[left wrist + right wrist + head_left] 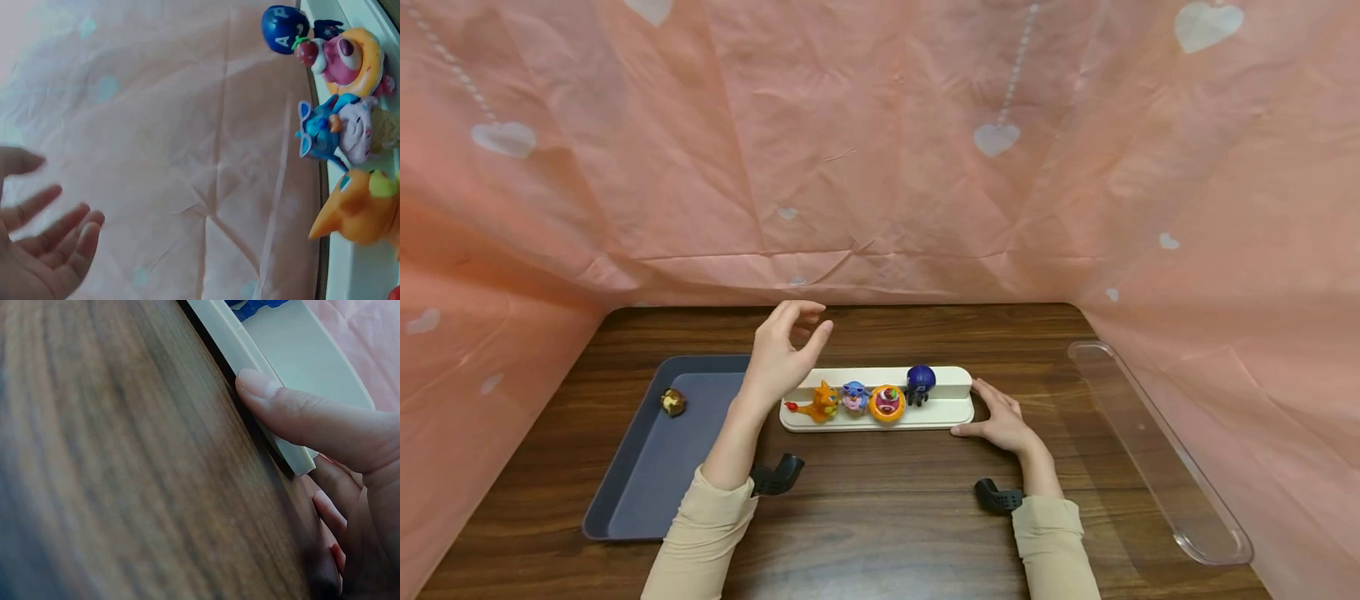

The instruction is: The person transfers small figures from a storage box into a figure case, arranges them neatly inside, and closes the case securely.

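My left hand [782, 354] hovers over the left end of a white stepped display stand [951, 412], its fingers loosely bent and holding nothing. At the stand's right end, my right hand [1002, 421] grips the corner, with the thumb [275, 403] on the front edge and the fingers around the end. Four small toy figures would be several: an orange one with a red-tipped tail [824, 402], a blue one with glasses [854, 398], and a pink one in an orange ring [887, 403] line the lower step. A figure with a big dark blue head [920, 383] stands right of them.
A grey-blue tray [662, 467] lies at the left, with a small brown figure [673, 402] near its far left corner. Along the right table edge rests a long clear plastic cover [1213, 550]. Pink cloth [880, 167] with hearts hangs around the wooden table [880, 517].
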`<state>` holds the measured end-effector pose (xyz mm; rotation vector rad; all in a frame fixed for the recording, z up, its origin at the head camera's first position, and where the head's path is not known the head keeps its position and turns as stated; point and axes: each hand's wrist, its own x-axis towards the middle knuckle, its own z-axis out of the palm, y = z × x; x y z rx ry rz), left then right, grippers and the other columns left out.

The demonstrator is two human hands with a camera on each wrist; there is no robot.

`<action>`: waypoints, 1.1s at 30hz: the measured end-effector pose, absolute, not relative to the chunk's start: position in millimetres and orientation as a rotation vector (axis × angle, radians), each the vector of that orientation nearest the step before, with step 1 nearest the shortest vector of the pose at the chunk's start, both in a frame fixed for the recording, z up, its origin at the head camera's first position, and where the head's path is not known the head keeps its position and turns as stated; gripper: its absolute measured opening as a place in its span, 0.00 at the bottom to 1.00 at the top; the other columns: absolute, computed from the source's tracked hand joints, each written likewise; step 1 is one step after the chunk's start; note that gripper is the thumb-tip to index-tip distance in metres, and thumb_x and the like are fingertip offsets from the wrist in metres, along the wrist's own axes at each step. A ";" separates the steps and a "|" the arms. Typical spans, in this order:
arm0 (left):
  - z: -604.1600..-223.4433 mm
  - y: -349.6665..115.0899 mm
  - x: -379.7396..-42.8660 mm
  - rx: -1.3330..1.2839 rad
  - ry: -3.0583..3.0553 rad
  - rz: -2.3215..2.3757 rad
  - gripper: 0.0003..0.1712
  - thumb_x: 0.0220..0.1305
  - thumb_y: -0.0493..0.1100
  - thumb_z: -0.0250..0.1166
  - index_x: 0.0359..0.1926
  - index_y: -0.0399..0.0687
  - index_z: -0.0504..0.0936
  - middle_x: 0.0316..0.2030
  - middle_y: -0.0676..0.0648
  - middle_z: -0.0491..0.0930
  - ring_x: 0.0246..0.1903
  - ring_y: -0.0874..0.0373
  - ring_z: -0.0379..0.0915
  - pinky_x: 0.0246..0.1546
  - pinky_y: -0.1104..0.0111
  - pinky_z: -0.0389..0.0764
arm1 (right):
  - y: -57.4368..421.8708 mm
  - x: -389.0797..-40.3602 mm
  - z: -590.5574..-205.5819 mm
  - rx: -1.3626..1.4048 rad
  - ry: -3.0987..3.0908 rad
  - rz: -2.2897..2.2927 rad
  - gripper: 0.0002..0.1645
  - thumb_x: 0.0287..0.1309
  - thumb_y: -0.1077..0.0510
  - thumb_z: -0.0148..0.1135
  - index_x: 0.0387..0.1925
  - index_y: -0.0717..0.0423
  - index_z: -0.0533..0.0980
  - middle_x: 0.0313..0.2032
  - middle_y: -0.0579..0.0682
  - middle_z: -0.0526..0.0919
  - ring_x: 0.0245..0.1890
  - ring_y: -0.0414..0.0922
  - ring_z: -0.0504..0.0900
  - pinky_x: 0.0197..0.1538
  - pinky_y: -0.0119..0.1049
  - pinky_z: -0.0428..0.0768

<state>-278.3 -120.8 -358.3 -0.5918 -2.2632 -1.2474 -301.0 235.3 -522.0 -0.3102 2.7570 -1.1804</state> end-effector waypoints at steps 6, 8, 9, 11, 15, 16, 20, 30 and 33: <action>-355.1 -138.1 -275.3 -0.365 -2.234 -1.271 0.12 0.63 0.36 0.65 0.47 0.37 0.81 0.42 0.40 0.81 0.39 0.50 0.80 0.37 0.68 0.79 | 236.3 -301.1 -521.5 -0.314 2.748 -1.175 0.62 0.45 0.45 0.77 0.73 0.66 0.54 0.73 0.69 0.50 0.72 0.65 0.47 0.68 0.61 0.38; -354.9 -145.7 -274.4 -0.323 -2.235 -1.269 0.12 0.63 0.36 0.65 0.47 0.37 0.81 0.43 0.40 0.81 0.40 0.50 0.80 0.36 0.74 0.76 | 236.7 -301.0 -521.7 -0.304 2.746 -1.178 0.62 0.45 0.45 0.77 0.73 0.66 0.54 0.73 0.68 0.50 0.72 0.64 0.46 0.68 0.61 0.38; -354.9 -149.8 -273.9 -0.308 -2.236 -1.266 0.12 0.63 0.36 0.65 0.47 0.37 0.81 0.44 0.40 0.81 0.41 0.50 0.80 0.36 0.77 0.74 | 237.0 -301.0 -521.8 -0.303 2.746 -1.176 0.62 0.45 0.45 0.77 0.73 0.66 0.54 0.73 0.68 0.50 0.73 0.64 0.46 0.68 0.61 0.38; -355.2 -158.5 -273.2 -0.280 -2.233 -1.263 0.12 0.64 0.36 0.64 0.48 0.37 0.80 0.45 0.40 0.81 0.42 0.50 0.80 0.36 0.80 0.73 | 237.1 -301.3 -521.6 -0.295 2.741 -1.180 0.63 0.45 0.45 0.77 0.73 0.65 0.53 0.73 0.67 0.50 0.73 0.64 0.45 0.68 0.61 0.38; -358.3 -177.4 -272.0 -0.214 -2.243 -1.246 0.14 0.64 0.37 0.64 0.49 0.37 0.80 0.46 0.41 0.81 0.39 0.68 0.77 0.35 0.82 0.72 | 237.0 -302.0 -521.6 -0.283 2.726 -1.196 0.64 0.45 0.44 0.77 0.74 0.63 0.52 0.74 0.66 0.49 0.73 0.64 0.44 0.68 0.62 0.38; -359.6 -182.1 -271.7 -0.196 -2.246 -1.238 0.14 0.64 0.37 0.64 0.49 0.37 0.80 0.46 0.40 0.81 0.38 0.72 0.76 0.35 0.82 0.72 | 237.0 -302.0 -521.8 -0.279 2.724 -1.199 0.64 0.45 0.44 0.77 0.74 0.63 0.52 0.74 0.66 0.49 0.73 0.64 0.43 0.67 0.62 0.38; -365.8 -200.0 -268.7 -0.114 -2.291 -1.191 0.14 0.65 0.38 0.64 0.50 0.36 0.80 0.46 0.40 0.82 0.37 0.75 0.74 0.35 0.83 0.71 | 236.1 -301.8 -522.2 -0.279 2.719 -1.209 0.63 0.45 0.45 0.77 0.74 0.63 0.53 0.74 0.66 0.49 0.73 0.64 0.43 0.68 0.61 0.38; -392.4 -241.8 -263.2 0.123 -2.475 -1.145 0.20 0.68 0.46 0.61 0.55 0.38 0.78 0.47 0.35 0.82 0.46 0.43 0.79 0.36 0.83 0.70 | 235.1 -300.8 -521.0 -0.292 2.732 -1.199 0.63 0.45 0.44 0.77 0.74 0.63 0.53 0.73 0.67 0.50 0.72 0.65 0.44 0.67 0.62 0.39; -403.0 -253.9 -265.7 0.272 -2.504 -1.145 0.21 0.68 0.46 0.60 0.56 0.37 0.77 0.49 0.33 0.81 0.49 0.41 0.79 0.40 0.71 0.74 | 235.5 -300.9 -520.3 -0.289 2.735 -1.194 0.62 0.45 0.46 0.77 0.74 0.63 0.53 0.74 0.66 0.50 0.72 0.65 0.45 0.67 0.62 0.39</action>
